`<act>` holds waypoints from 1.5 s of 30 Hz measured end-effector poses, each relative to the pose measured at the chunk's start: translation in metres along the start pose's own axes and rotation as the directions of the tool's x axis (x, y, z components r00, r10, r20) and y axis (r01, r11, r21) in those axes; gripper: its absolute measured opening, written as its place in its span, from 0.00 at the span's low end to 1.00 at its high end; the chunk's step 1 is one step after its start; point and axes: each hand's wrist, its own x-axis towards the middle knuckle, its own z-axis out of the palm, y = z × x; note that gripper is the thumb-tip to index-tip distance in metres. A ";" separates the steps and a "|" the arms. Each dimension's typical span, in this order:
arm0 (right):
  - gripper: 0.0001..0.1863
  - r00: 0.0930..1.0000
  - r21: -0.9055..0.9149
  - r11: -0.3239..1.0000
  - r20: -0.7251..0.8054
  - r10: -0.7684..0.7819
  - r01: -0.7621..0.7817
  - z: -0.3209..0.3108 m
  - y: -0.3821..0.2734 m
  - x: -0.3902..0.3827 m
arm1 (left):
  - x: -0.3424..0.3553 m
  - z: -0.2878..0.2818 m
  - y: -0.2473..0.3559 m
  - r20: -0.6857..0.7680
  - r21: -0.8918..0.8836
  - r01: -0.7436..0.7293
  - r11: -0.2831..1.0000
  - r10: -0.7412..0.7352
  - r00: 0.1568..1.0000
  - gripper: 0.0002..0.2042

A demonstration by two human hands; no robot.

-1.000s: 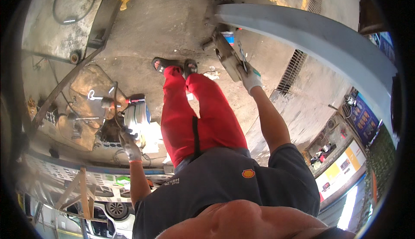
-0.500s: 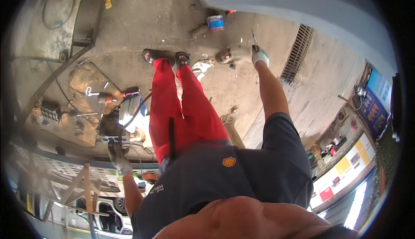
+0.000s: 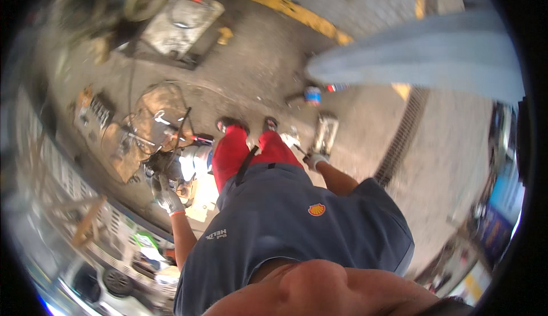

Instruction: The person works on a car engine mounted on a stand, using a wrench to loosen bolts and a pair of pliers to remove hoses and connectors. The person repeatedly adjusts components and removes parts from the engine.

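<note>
My gloved left hand (image 3: 166, 197) is low at the left, beside a dark oily patch with hoses and white material (image 3: 194, 162); its fingers are dark and smeared, so their grip is unclear. My gloved right hand (image 3: 317, 161), right of my red trousers (image 3: 231, 153), is closed on a thin metal hand tool (image 3: 300, 150). Just beyond it is a pale, long metal piece (image 3: 325, 130), apparently on the floor. A stained brown sheet (image 3: 157, 102) with scattered tools lies at left, a silver wrench (image 3: 161, 116) among them.
A large grey post or arm (image 3: 411, 50) crosses upper right. A blue container (image 3: 313, 95) stands beneath it, near a drain grate (image 3: 394, 150). A metal plate (image 3: 177, 27) lies upper left. A perforated rail (image 3: 68, 179) and white car (image 3: 117, 293) are lower left.
My view has swung, blurring the scene. My right hand has come down toward my body; the broad metal piece it gripped a second ago is out of it, the thin tool still in it.
</note>
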 end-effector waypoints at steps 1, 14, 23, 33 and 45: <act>0.25 0.999 0.034 0.999 -0.032 -0.010 0.011 -0.032 -0.033 -0.017 | 0.017 -0.014 -0.005 -0.030 -0.102 -0.060 0.993 0.057 0.998 0.23; 0.29 0.569 0.101 0.633 -0.564 -0.599 0.767 -0.292 -0.475 -0.216 | 0.111 -0.153 0.017 -0.302 -0.244 -0.147 0.958 0.069 0.951 0.23; 0.14 0.570 0.718 0.362 -0.060 -0.819 0.595 -0.220 -0.685 -0.262 | 0.205 -0.143 0.088 0.002 -0.631 -0.173 0.756 0.224 0.975 0.27; 0.17 0.319 0.591 0.293 0.063 -0.946 0.752 -0.272 -0.831 -0.260 | 0.360 -0.118 0.242 -0.175 -0.640 -0.384 0.665 0.360 0.916 0.25; 0.34 0.357 0.142 0.344 -0.074 -0.931 0.928 -0.361 -0.937 -0.262 | 0.549 -0.041 0.363 0.010 -0.583 -0.425 0.692 0.530 0.848 0.27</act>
